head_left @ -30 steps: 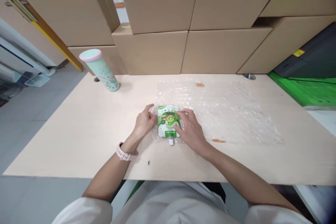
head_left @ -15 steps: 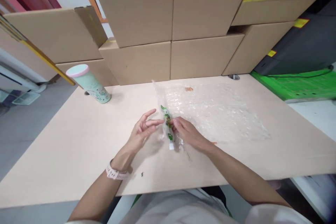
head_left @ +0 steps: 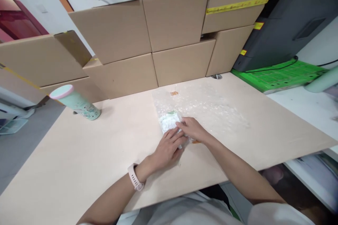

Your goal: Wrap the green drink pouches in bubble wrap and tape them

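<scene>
A sheet of clear bubble wrap [head_left: 208,102] lies spread on the table, its near left part folded over a white and green tube [head_left: 172,113]. Through the layers the tube shows only as a blurred green and white shape. My left hand [head_left: 169,147] rests on the near end of the folded part, palm down with its fingers laid out flat. From the right, my right hand [head_left: 192,128] pinches the folded wrap between thumb and fingers, close beside the left fingertips. A pale pink watch band [head_left: 135,177] circles my left wrist.
A mint tumbler with a pink rim [head_left: 76,102] stands at the left of the table [head_left: 92,161]. Cardboard boxes [head_left: 121,77] are stacked along the back edge. To the right, a dark grey machine [head_left: 287,24] stands by a green crate-like base [head_left: 269,75].
The wrap now covers the tube, which was in plain view on it before. My left hand has come down flat onto the wrap. The camera view has turned to the right.
</scene>
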Motion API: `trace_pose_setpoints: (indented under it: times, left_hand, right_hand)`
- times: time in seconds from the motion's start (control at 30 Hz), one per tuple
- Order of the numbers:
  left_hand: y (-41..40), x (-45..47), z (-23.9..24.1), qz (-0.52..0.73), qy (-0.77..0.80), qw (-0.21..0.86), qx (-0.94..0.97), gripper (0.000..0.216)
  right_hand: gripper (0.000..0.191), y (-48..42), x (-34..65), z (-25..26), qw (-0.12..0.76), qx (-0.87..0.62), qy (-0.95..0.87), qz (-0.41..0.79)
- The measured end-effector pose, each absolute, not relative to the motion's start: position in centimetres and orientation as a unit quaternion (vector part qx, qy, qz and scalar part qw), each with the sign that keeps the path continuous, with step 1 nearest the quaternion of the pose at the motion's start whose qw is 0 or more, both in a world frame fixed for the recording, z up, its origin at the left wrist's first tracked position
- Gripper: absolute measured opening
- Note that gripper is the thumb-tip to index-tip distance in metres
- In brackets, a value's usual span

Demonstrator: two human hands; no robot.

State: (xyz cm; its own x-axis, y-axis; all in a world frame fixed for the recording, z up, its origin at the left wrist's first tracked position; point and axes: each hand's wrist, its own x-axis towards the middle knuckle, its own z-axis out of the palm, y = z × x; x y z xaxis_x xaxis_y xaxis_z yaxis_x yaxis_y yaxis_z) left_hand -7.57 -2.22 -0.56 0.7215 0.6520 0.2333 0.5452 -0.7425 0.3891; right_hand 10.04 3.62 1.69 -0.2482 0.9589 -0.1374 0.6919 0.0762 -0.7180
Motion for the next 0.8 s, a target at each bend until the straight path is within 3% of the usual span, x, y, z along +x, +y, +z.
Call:
trace_pose_setpoints:
  times: [0.1,0.17,0.3,0.4,0.5,0.63,0.8]
  left_hand:
    - [-2.2,-7.6,-0.9,0.185,0.324,0.149,0.916,0.046]
    - [-2.3,-7.5,-1.1,0.186,0.331,0.154,0.912,0.047]
    - [-3.0,-7.5,-1.1,0.224,0.372,0.17,0.885,0.045]
    - [-3.2,-8.0,-0.8,0.338,0.508,0.181,0.772,0.052]
    - [-3.0,-8.5,-0.5,0.432,0.599,0.323,0.592,0.054]
    - [-3.3,-8.3,0.2,0.511,0.564,0.474,0.443,0.052]
    - [-4.2,-7.1,1.3,0.545,0.44,0.421,0.576,0.049]
  right_hand:
    - [0.012,3.4,10.2,1.7,0.226,-0.621,-0.729,0.178]
    - [0.016,3.2,10.3,1.7,0.273,-0.594,-0.744,0.135]
    - [0.017,2.8,10.4,1.8,0.24,-0.497,-0.806,0.214]
    - [0.016,2.8,10.3,1.8,0.205,-0.486,-0.814,0.242]
    - [0.013,2.8,10.2,1.7,0.199,-0.486,-0.813,0.249]
    - [0.013,2.7,10.2,2.0,0.213,-0.495,-0.802,0.259]
    - [0.016,2.6,10.3,2.5,0.257,-0.466,-0.74,0.411]
